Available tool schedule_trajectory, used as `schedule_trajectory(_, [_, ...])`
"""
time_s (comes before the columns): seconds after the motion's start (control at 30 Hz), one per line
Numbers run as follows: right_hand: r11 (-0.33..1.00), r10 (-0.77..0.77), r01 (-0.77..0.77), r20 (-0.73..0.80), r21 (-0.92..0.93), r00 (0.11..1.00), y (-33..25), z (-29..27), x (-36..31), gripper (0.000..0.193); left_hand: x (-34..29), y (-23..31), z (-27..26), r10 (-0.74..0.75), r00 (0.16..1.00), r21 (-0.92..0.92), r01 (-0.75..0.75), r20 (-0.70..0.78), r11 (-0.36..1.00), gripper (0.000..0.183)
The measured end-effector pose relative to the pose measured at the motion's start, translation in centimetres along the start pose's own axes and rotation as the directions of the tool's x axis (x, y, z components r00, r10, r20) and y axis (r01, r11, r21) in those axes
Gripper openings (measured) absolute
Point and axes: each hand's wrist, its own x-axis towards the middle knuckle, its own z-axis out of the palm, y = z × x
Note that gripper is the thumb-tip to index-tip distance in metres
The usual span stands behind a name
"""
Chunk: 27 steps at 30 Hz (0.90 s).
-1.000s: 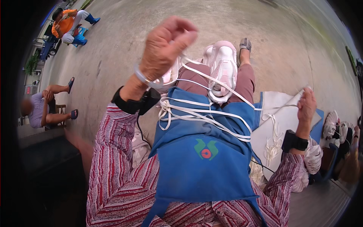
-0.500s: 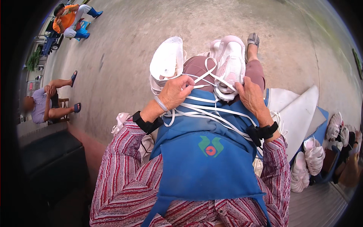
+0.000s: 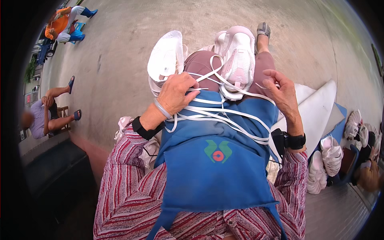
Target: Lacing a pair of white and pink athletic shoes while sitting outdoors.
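Note:
A white and pale pink sneaker (image 3: pixel 239 60) rests on my lap, toe pointing away from me. A long white shoelace (image 3: pixel 210 75) crosses in a loop beside it. More lace strands (image 3: pixel 224 116) lie over the blue apron (image 3: pixel 218 180). My left hand (image 3: pixel 176 94) is closed on the lace, its tip poking out past the thumb. To the right of the sneaker, my right hand (image 3: pixel 283 94) has curled fingers with a lace end at the fingertips; its palm side is partly hidden. A white shoe-shaped piece (image 3: pixel 165 58) lies beyond my left hand, over another shoe.
White sheets (image 3: pixel 314 108) lean at my right, near several pale shoes (image 3: pixel 332 156). A dark box-like block (image 3: pixel 56 172) stands at my left. Two people sit across the concrete floor (image 3: pixel 132 60), one in orange (image 3: pixel 59 25), one in lilac (image 3: pixel 40 116).
My right hand has moved right and away from the sneaker's heel, drawing the lace with it. My left hand stays closed on its lace. The whole view has shifted slightly.

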Motion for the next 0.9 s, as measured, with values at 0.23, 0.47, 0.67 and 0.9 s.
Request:
schedule_trajectory(0.23, [0.985, 0.163, -0.163, -0.002, -0.061, 0.987, 3.6, -2.2, -1.3, 0.030, 0.6, 0.0, -0.1, 0.018, 0.999, -0.069, -0.016, 0.026, 0.998, 0.008])
schedule_trajectory(0.47, [0.967, -0.116, 0.134, 0.092, -0.218, 0.989, 3.2, -1.0, -2.4, 0.030, 1.7, 0.7, -1.9, -0.267, 0.964, -0.383, 0.251, 0.012, 0.889, 0.006])
schedule_trajectory(0.67, [0.886, -0.293, 0.313, 0.110, -0.341, 0.950, 3.5, -0.6, -1.9, 0.013, 3.7, -0.6, -2.6, -0.429, 0.903, -0.657, 0.334, 0.019, 0.675, 0.015])
schedule_trajectory(0.9, [0.956, -0.254, 0.244, -0.046, -0.163, 0.966, 1.2, 0.1, 3.4, 0.012, 8.0, 0.0, -1.4, -0.431, 0.893, -0.676, 0.397, 0.128, 0.621, 0.018])
